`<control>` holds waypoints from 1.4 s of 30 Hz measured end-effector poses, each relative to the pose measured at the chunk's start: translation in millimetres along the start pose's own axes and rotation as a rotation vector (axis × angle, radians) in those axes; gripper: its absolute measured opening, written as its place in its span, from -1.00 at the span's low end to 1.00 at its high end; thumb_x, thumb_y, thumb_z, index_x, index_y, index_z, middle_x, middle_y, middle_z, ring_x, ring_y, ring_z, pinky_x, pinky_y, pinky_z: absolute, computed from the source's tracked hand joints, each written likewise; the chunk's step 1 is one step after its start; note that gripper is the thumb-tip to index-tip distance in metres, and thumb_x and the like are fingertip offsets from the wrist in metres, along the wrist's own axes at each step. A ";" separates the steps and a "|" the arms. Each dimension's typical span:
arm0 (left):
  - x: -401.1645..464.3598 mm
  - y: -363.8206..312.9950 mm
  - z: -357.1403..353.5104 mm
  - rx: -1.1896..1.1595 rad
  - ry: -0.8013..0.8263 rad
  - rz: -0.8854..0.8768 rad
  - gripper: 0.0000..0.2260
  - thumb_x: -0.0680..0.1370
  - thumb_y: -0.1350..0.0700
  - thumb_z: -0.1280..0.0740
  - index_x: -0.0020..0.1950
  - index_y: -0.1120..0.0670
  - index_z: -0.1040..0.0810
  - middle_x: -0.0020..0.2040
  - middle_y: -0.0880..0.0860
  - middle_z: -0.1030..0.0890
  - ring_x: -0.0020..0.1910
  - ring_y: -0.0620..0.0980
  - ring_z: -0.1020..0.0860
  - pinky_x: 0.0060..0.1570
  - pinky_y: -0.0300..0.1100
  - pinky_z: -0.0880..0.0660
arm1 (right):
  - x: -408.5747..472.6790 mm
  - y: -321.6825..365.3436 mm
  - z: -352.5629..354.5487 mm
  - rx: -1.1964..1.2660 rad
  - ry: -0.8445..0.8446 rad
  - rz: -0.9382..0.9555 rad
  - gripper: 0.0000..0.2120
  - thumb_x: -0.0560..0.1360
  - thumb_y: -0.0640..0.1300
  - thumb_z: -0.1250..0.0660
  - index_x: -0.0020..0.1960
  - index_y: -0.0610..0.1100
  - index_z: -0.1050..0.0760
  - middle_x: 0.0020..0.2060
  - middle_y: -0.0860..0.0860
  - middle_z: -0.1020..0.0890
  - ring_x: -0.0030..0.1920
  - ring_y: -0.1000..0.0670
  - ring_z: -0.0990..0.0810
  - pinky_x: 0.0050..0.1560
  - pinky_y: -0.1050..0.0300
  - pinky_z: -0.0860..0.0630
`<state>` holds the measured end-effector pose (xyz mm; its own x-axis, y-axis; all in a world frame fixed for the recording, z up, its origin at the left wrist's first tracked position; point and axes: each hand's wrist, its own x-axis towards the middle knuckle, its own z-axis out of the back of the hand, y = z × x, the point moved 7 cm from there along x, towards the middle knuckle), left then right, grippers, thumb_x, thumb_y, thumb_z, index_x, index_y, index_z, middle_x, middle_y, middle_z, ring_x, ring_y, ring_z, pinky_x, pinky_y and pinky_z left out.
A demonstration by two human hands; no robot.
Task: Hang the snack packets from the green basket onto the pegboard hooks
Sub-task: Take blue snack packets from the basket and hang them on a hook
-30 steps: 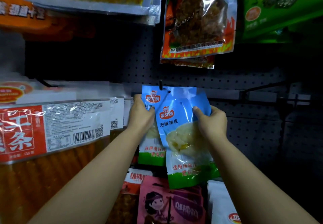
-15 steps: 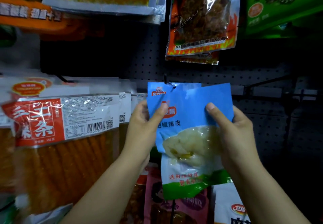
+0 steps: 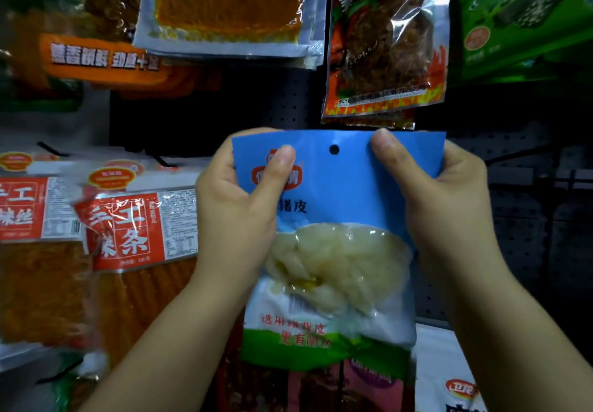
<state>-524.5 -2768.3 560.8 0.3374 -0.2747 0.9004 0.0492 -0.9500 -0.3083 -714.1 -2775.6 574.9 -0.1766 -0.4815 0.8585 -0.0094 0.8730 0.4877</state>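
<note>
I hold a blue, white and green snack packet (image 3: 333,244) upright in front of the dark pegboard (image 3: 276,103). My left hand (image 3: 237,212) pinches its top left, thumb over the red logo. At the top right corner my right hand (image 3: 439,199) pinches it, thumb on the front. The round hang hole (image 3: 334,149) at the packet's top middle is free of any hook. The hook and the packet hanging behind it are hidden by the held packet. The green basket is out of view.
Orange strip packets with red labels (image 3: 122,228) hang at left. A clear-edged orange packet (image 3: 231,3) and a red flame packet (image 3: 385,42) hang above, green bags (image 3: 519,16) top right. Pink and white packets (image 3: 449,389) hang below. Bare pegboard lies to the right.
The packet has come off the hook area toward me and is now square to the camera. Both hands moved up to its top corners; the hanging packet behind is now covered.
</note>
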 end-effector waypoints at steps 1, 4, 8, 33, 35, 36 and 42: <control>3.4 -2.8 -0.9 0.003 0.010 -0.006 -0.90 0.50 0.13 -0.36 -0.14 -0.08 -0.54 -0.30 -0.20 -0.63 -0.28 -0.28 -0.58 -0.30 -0.39 -0.48 | 2.9 -0.7 -0.3 -0.012 -0.004 -0.013 -0.82 0.43 0.00 -0.44 -0.30 -0.05 -0.60 -0.33 0.06 -0.70 -0.28 0.09 -0.69 -0.33 0.18 -0.60; 7.4 0.5 -2.4 0.009 0.020 0.037 -0.91 0.51 0.17 -0.38 -0.13 -0.02 -0.54 -0.31 -0.16 -0.62 -0.29 -0.24 -0.58 -0.30 -0.32 -0.50 | 7.8 -6.3 0.2 -0.047 -0.025 -0.064 -0.78 0.45 -0.02 -0.43 -0.25 -0.16 -0.58 -0.29 -0.03 -0.71 -0.26 0.02 -0.69 -0.27 0.01 -0.62; 6.1 15.3 -0.4 0.019 0.016 0.148 -0.94 0.50 0.13 -0.39 -0.13 -0.01 -0.55 -0.28 -0.09 -0.65 -0.27 -0.15 -0.63 -0.31 -0.22 -0.55 | 9.8 -17.7 -0.7 -0.083 -0.030 -0.120 -0.73 0.45 -0.01 -0.43 -0.21 -0.23 -0.57 -0.25 -0.08 -0.71 -0.24 -0.05 -0.70 -0.23 -0.04 -0.62; -7.0 150.6 -37.6 0.414 0.252 0.416 -0.70 0.52 0.10 -0.36 0.16 0.05 -0.31 0.09 0.00 -0.55 0.06 -0.03 -0.53 -0.04 -0.16 -0.48 | 43.6 -136.7 30.4 -0.511 -0.040 -0.222 -0.52 0.48 0.07 -0.33 -0.14 -0.42 -0.50 -0.33 -0.32 -0.52 -0.32 0.02 -0.37 -0.29 0.15 -0.24; -11.9 161.7 -41.4 0.427 0.272 0.466 -0.71 0.55 0.08 -0.32 0.18 0.08 -0.28 0.12 0.01 -0.53 0.04 -0.04 -0.52 -0.17 -0.26 -0.45 | 52.6 -145.5 34.4 -0.607 -0.062 -0.249 -0.47 0.46 0.11 -0.33 -0.20 -0.41 -0.43 -0.37 -0.21 -0.37 -0.33 -0.01 -0.30 -0.29 0.12 -0.20; -11.0 165.7 -43.7 0.446 0.276 0.483 -0.71 0.55 0.07 -0.31 0.17 0.09 -0.28 0.11 0.00 -0.52 0.02 -0.04 -0.51 -0.21 -0.29 -0.43 | 56.8 -149.7 36.0 -0.646 -0.066 -0.263 -0.49 0.45 0.12 -0.33 -0.24 -0.39 -0.41 -0.37 -0.16 -0.35 -0.34 -0.03 -0.30 -0.29 0.12 -0.21; -1.7 181.3 -54.1 0.475 0.268 0.533 -0.62 0.55 0.08 -0.32 0.27 0.12 -0.25 0.06 0.01 -0.53 -0.02 -0.02 -0.53 -0.05 -0.13 -0.50 | 73.8 -162.0 40.7 -0.895 -0.123 -0.362 -0.52 0.42 0.21 -0.33 -0.44 -0.08 -0.25 -0.48 -0.02 -0.37 -0.47 -0.06 -0.32 -0.41 0.17 -0.20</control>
<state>-567.1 -2948.1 519.9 0.1916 -0.7623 0.6182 0.3635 -0.5299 -0.7662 -765.7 -2949.4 552.8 -0.4125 -0.6530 0.6351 0.6591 0.2673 0.7029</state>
